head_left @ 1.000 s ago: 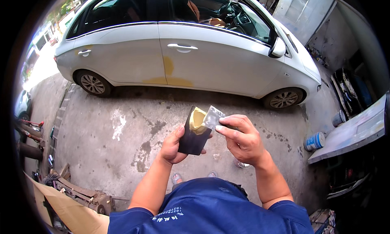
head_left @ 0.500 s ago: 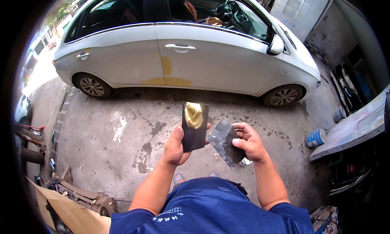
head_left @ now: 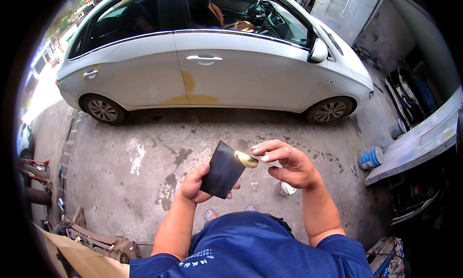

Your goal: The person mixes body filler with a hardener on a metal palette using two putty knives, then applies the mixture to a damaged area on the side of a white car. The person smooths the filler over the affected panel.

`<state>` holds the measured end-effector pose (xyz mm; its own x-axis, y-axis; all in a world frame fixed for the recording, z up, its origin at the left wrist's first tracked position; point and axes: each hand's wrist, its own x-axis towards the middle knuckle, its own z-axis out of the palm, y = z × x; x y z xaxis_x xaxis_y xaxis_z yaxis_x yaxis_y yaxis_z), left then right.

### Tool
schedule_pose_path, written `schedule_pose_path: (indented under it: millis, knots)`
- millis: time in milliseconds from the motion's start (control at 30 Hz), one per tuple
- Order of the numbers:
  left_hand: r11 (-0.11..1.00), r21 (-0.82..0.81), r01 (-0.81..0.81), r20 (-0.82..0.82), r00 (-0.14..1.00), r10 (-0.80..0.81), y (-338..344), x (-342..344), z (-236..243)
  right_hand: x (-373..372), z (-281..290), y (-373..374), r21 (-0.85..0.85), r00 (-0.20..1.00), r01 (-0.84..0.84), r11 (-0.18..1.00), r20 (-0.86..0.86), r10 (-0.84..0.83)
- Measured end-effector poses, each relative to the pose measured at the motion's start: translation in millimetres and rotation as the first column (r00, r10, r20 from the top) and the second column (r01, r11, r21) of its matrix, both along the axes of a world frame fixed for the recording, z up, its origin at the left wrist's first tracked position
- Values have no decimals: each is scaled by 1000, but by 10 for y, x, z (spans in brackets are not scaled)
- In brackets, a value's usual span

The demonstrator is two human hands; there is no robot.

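"What's in your left hand?"

"My left hand [head_left: 194,185] pinches a dark plate [head_left: 221,172] along its lower left edge, thumb on top and fingertips showing past the far side. The plate sits tilted, one corner toward twelve o'clock, with yellow paste [head_left: 247,159] at its two o'clock edge."

"And the right?"

"My right hand [head_left: 295,169] is at three o'clock from the plate, fingers curled near the paste, thumb set below them. I can't tell whether they pinch something thin."

"What's around you?"

"A white car [head_left: 260,80] at twelve, yellow patches [head_left: 202,100] low on its doors; a small container [head_left: 287,189] at six from my right hand; a blue-and-white bucket [head_left: 370,158] farther off at three."
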<state>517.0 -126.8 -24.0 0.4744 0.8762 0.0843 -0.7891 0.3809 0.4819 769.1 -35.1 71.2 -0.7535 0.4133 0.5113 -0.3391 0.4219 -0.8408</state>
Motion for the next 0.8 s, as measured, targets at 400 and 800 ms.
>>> schedule_pose_path:
  millis: [400, 800]
  knots:
    - [949, -71, -309, 81, 946, 314, 1, 184, 197, 108, -430, 32, -629, 937, 260, 733, -20, -349]
    - [923, -46, -382, -9, 924, 382, 43, 314, 196, 94, -759, 35, -772, 976, 143, 620, 7, -216]
